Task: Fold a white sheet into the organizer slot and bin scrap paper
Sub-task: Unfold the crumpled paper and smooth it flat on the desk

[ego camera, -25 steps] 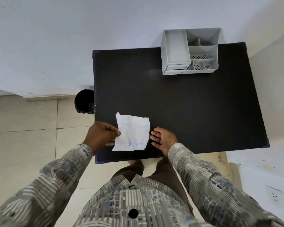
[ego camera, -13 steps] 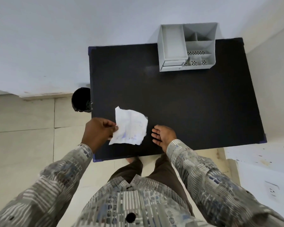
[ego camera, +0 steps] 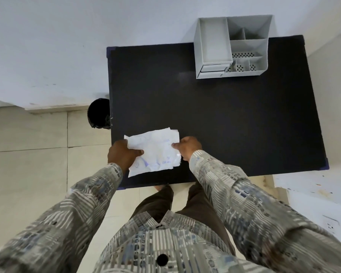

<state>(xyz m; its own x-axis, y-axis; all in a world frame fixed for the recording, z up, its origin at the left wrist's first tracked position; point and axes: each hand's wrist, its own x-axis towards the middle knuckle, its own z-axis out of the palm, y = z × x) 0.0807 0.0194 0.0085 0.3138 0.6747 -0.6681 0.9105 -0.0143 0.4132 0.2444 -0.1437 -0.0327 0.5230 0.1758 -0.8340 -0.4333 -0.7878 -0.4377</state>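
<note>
A creased white paper (ego camera: 156, 150) with faint blue marks is held over the near left part of the black table (ego camera: 215, 119). My left hand (ego camera: 122, 155) grips its left edge, thumb on top. My right hand (ego camera: 187, 147) pinches its right edge. The grey desk organizer (ego camera: 232, 46) with several open slots stands at the table's far edge, right of centre, well away from both hands. A black bin (ego camera: 98, 113) sits on the floor against the table's left side, just beyond my left hand.
A white wall runs behind the table and on the right. Pale floor tiles (ego camera: 37, 164) lie to the left. A white surface with a socket (ego camera: 331, 225) is at the lower right. My legs stand at the table's near edge.
My right hand has left the table top and taken the paper's right edge. The paper now hangs wider between both hands.
</note>
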